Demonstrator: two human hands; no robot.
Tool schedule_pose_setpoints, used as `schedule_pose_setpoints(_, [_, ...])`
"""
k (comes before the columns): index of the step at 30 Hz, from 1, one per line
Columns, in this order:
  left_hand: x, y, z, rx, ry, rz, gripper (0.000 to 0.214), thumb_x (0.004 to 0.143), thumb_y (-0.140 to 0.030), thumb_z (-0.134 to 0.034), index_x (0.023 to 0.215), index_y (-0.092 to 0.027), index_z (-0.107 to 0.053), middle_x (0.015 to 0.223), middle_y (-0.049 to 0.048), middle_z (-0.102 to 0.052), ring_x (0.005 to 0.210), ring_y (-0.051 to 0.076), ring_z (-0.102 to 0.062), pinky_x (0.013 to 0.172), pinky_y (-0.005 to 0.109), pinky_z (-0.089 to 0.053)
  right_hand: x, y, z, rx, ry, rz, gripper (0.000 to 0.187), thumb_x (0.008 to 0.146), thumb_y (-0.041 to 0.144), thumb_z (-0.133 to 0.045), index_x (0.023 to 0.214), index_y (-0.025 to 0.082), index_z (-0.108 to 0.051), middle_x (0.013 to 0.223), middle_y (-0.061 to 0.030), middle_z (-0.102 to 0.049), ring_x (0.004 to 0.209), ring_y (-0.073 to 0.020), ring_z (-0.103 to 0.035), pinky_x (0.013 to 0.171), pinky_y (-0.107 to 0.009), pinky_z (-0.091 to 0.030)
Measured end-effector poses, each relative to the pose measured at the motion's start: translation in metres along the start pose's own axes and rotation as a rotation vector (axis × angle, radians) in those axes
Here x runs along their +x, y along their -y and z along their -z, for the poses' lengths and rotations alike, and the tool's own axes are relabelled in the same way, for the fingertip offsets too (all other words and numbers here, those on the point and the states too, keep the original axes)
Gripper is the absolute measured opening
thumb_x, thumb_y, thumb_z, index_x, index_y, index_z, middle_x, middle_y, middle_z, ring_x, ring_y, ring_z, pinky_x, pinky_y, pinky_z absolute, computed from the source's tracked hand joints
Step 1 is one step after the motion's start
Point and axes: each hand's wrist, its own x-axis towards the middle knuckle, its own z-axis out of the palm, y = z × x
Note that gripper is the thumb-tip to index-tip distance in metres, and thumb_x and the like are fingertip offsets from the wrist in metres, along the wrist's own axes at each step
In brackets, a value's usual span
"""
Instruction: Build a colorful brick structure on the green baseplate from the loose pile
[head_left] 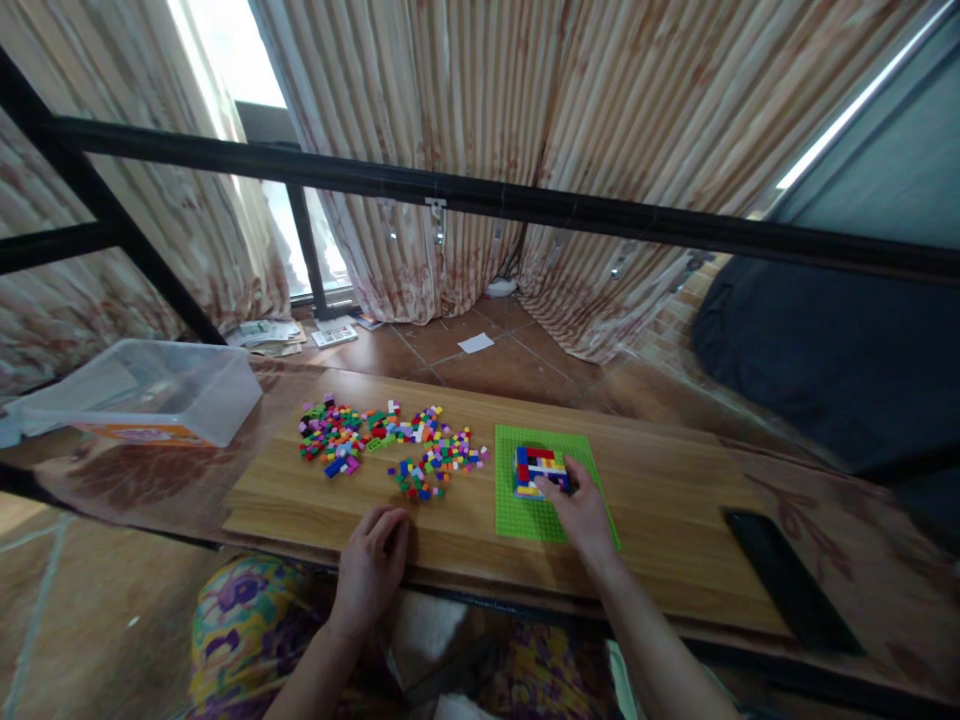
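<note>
A green baseplate (525, 505) lies on the wooden board (660, 520). On it stands a small build of red, blue, yellow and white bricks (534, 466). My right hand (576, 505) rests on the plate, fingertips pinched against the build's right side; whether they hold a brick is hidden. A heap of loose coloured bricks (390, 445) is spread to the left of the plate. My left hand (371, 565) lies near the board's front edge below the heap, fingers curled loosely, nothing visible in them.
A clear plastic box (150, 390) stands at the far left. A dark flat phone-like object (784, 580) lies at the right. A black metal rail (480, 195) crosses ahead, curtains and tiled floor behind it, and a dark cushion (832, 360) lies at the right.
</note>
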Motion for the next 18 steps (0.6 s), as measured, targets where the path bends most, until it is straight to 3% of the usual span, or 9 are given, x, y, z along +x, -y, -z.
schedule_pose_setpoints(9, [-0.0006,-0.0005,-0.0002,0.011,0.004,0.003,0.014,0.09,-0.027,-0.05,0.094,-0.022,-0.063,0.092,0.0034,-0.063,0.084,0.015,-0.063,0.075,0.026,-0.052,0.0049,-0.0006,-0.0004,0.044,0.007,-0.04,0.083,0.058,0.054,-0.074,0.125,0.009,-0.054,0.111,-0.016,-0.068,0.097,-0.0271,-0.065,0.086,-0.039,-0.049])
schedule_pose_setpoints(18, [0.0,-0.0016,0.0003,0.004,0.0,0.003,0.015,0.089,-0.028,-0.05,0.093,-0.022,-0.063,0.093,0.0045,-0.064,0.084,0.017,-0.064,0.075,0.028,-0.053,0.0047,-0.0078,-0.0048,0.059,-0.041,0.035,0.079,0.059,0.054,-0.073,0.122,0.01,-0.057,0.107,-0.0144,-0.069,0.093,-0.0266,-0.066,0.082,-0.039,-0.051])
